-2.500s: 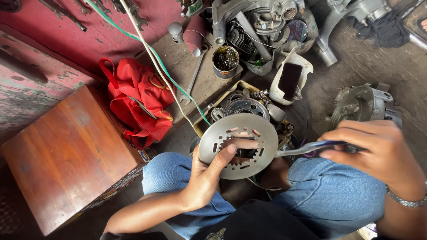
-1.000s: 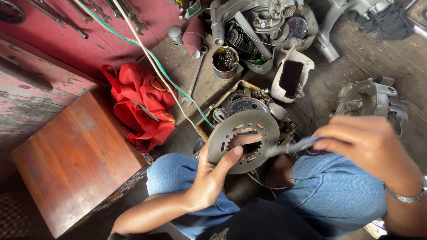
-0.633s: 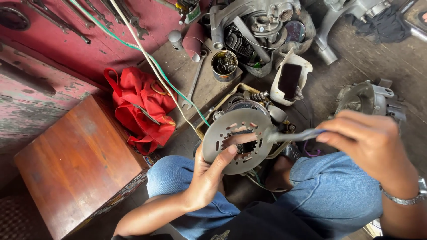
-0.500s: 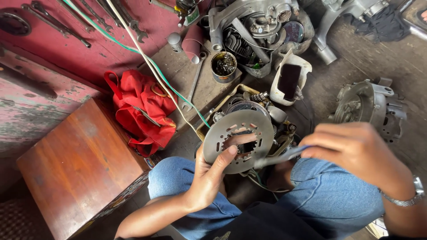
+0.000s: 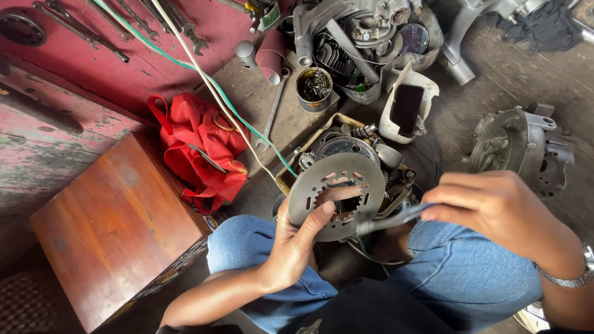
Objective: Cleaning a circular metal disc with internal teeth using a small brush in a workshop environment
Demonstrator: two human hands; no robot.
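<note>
Around the round metal plate (image 5: 337, 195): open air between the knees below. Blocked just behind by a tray of engine parts (image 5: 365, 154). Crowded to its left by a red bag (image 5: 201, 151) and wooden box (image 5: 117, 222); bare floor toward the engine casing (image 5: 520, 148) on its right.
</note>
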